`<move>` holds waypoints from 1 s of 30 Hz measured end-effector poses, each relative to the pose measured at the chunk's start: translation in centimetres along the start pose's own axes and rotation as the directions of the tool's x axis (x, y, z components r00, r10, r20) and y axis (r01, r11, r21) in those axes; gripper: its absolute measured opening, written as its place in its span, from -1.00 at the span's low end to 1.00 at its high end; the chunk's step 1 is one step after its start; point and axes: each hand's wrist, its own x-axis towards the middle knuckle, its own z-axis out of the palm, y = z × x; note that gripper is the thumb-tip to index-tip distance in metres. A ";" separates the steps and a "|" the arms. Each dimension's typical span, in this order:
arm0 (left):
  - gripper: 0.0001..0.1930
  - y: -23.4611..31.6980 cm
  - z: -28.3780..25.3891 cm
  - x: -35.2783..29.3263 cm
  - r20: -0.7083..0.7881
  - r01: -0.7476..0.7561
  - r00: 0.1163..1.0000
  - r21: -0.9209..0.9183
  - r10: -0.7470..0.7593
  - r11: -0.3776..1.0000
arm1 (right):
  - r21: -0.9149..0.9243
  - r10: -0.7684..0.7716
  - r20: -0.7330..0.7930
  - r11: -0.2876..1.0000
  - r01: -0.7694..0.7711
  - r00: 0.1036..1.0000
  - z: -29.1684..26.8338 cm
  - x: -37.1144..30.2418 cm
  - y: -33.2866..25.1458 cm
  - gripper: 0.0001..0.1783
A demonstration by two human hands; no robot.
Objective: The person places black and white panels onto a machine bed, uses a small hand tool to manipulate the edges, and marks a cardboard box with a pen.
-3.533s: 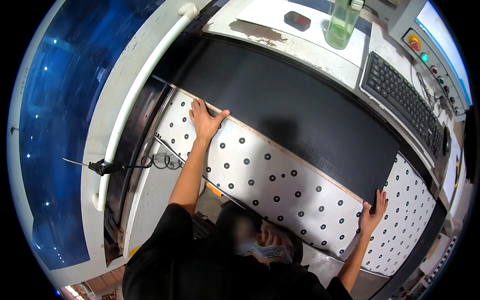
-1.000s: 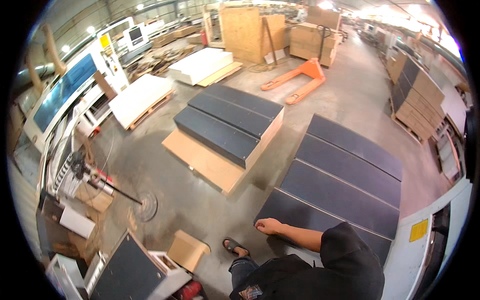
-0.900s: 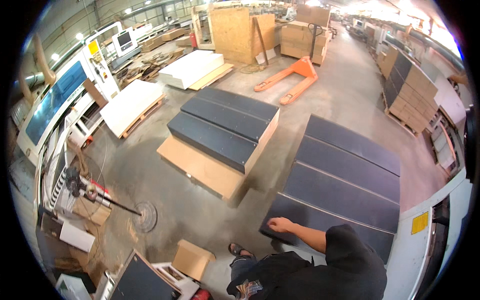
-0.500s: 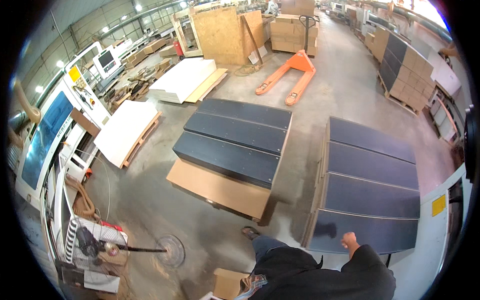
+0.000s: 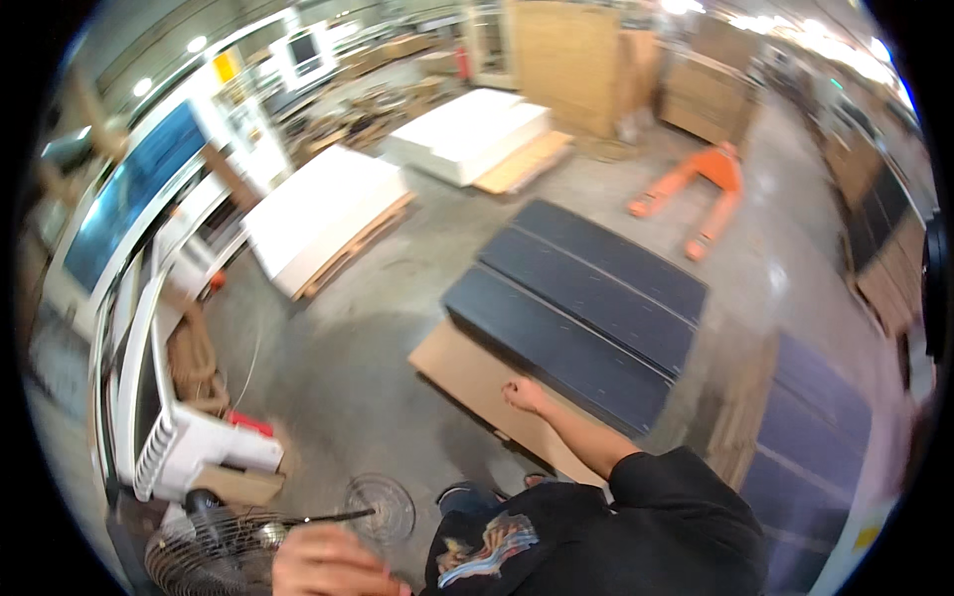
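Note:
My right hand (image 5: 522, 393) hangs in front of my body with its fingers curled in and nothing seen in them. In the picture it overlaps a bare brown board (image 5: 457, 370); I cannot tell that it touches. Dark panels (image 5: 566, 323) lie in three stacked rows beside that board. Low at the lower edge is my left hand (image 5: 333, 564), smeared by motion, its fingers partly bent. Nearest to it is a floor fan (image 5: 214, 556) with a wire cage and a round base (image 5: 381, 509).
More dark panels (image 5: 810, 437) lie in rows at the right. White sheet stacks (image 5: 323, 214) (image 5: 467, 134) on boards stand left and farther back. An orange pallet jack (image 5: 711, 179) is parked beyond the panels. A white machine with a blue window (image 5: 139, 194) lines the left side.
My view has swung right-to-left, so the panels and pallet jack sit farther right. My left hand has come into view. My right hand has left the right-hand panels and now appears over the brown board.

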 end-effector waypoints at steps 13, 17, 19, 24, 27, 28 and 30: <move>-0.68 -29.2 -34.1 -27.2 -0.811 0.447 0.530 0.019 -0.248 0.894 | 0.011 0.208 0.348 0.974 -0.226 0.914 17.7 21.4 -7.8 -0.62; -0.63 -47.8 -42.6 -41.6 -0.823 0.424 0.084 -0.481 -0.562 0.767 | -0.189 0.393 0.351 0.919 -0.347 0.850 21.0 25.1 -9.5 -0.63; -0.69 -58.3 -41.9 -53.7 -0.695 0.475 -0.186 -0.683 -0.695 0.555 | -0.206 0.486 0.325 0.874 -0.440 0.812 22.4 29.8 -11.8 -0.63; -0.57 -65.7 -21.3 -83.0 -0.325 0.793 -0.529 -0.517 -0.784 -0.320 | -0.188 0.516 0.334 0.856 -0.481 0.789 30.8 46.4 -19.5 -0.64; -0.60 -62.4 -20.2 -85.8 0.173 0.410 -0.676 -0.719 -0.716 -0.561 | -0.099 0.318 0.319 0.948 -0.302 0.893 37.7 58.7 -25.9 -0.65; -0.61 -61.2 -20.2 -85.9 0.219 0.272 -0.709 -0.792 -0.670 -0.547 | 0.019 0.209 0.324 0.974 -0.228 0.923 39.7 65.2 -29.6 -0.65; -0.63 -60.0 -22.6 -86.7 0.287 0.064 -0.760 -0.860 -0.584 -0.507 | 0.332 0.276 0.417 0.841 -0.428 0.866 44.8 77.6 -38.6 -0.67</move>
